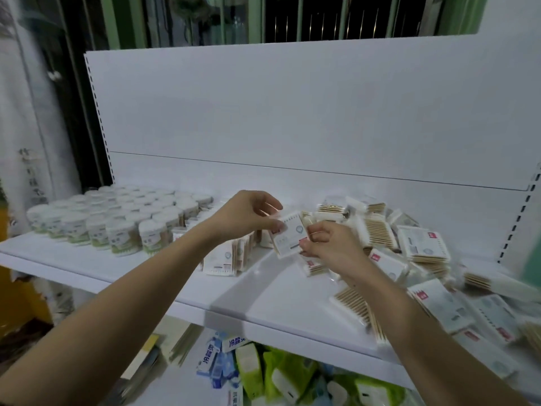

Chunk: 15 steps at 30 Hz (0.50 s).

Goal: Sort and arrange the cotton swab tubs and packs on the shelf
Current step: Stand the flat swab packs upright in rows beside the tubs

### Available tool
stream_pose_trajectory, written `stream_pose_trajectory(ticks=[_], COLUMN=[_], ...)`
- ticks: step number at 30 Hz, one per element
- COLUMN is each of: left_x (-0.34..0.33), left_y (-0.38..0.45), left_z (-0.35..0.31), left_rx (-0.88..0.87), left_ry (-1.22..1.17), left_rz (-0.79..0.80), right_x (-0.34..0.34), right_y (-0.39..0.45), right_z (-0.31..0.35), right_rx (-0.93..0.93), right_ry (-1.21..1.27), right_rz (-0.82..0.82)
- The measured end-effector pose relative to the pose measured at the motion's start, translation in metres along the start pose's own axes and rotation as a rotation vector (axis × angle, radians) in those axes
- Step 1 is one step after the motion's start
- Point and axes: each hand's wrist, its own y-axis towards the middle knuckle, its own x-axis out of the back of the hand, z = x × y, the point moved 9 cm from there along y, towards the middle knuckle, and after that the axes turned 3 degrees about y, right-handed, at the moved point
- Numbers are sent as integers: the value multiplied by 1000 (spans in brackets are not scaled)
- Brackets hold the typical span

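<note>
- On the white shelf [126, 268], the tubs [117, 221] stand in tight rows at the left end, lids up, green-printed labels facing front.
- Just right of the tubs, a row of packs [227, 259] stands on edge, reaching from the back panel toward the shelf's front.
- Right of that row, past a bare strip of shelf, a loose pile [409, 250] of packs lies heaped at all angles, some flat, some tilted, wooden swab sticks showing through the wrappers; it spreads to the shelf's right front edge.
- Both hands meet above the shelf, between the standing row and the pile, and share one pack [288, 234].
- The left hand [246, 215] comes from the left; its thumb and a fingertip pinch the pack's upper left edge, the other fingers arched above it, loosely curled.
- The right hand [328, 244] has its fingers curled in, pinching the pack's right edge.
- The pack is tilted, its printed face toward the camera, lifted clear of the shelf; whether its lower corner touches the pile I cannot tell.
- Below the shelf, a lower level holds green packets [281, 373] and blue-and-white boxes [213, 358], jumbled together.
- Behind the shelf rises a plain white back panel [292, 112].
</note>
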Motion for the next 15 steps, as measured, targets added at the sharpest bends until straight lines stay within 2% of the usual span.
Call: stream_pose_trajectory(ticks=[3, 6, 10, 15], left_x=[0, -7, -22, -40], left_y=[22, 44, 76, 104], left_z=[10, 23, 39, 57], left_rx=[-19, -28, -78, -114], left_ry=[230, 405, 577, 737], left_rz=[96, 166, 198, 242], right_x=[-15, -17, 3, 14], right_y=[19, 39, 66, 84], right_z=[-7, -17, -12, 0], right_rx=[-41, -62, -39, -40], right_ry=[-16, -291, -582, -663], right_rz=[44, 50, -63, -92])
